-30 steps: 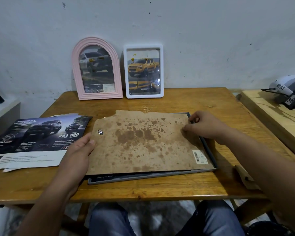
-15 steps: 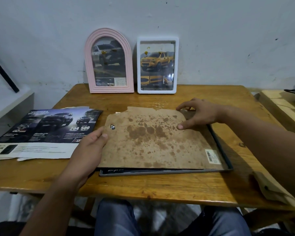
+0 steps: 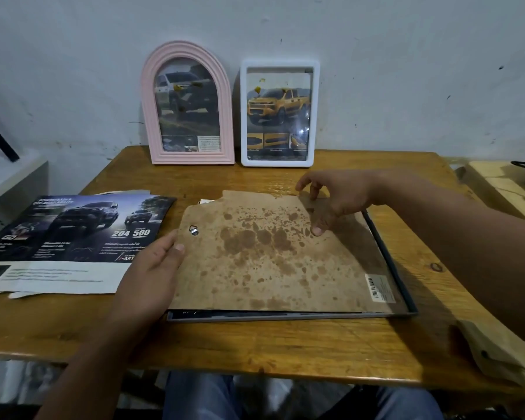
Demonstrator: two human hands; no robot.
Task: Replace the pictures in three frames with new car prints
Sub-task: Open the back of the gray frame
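The left grip (image 3: 152,268) is laid flat, palm down, with fingers straight and close together and the thumb stretched forward beside them; its forearm is extended from the lower left. The right grip (image 3: 334,198) is raised on a forearm reaching in from the right, its fingers loosely spread and bent downward, one fingertip (image 3: 317,230) lowest, nothing held between them.

The right hand (image 3: 337,201) has lifted from the far right edge of the stained brown cardboard backing board (image 3: 273,262), where it was pressing a second ago. It now hovers with fingers spread, one fingertip touching the board nearer its middle. The camera view has also shifted nearer to the counter.
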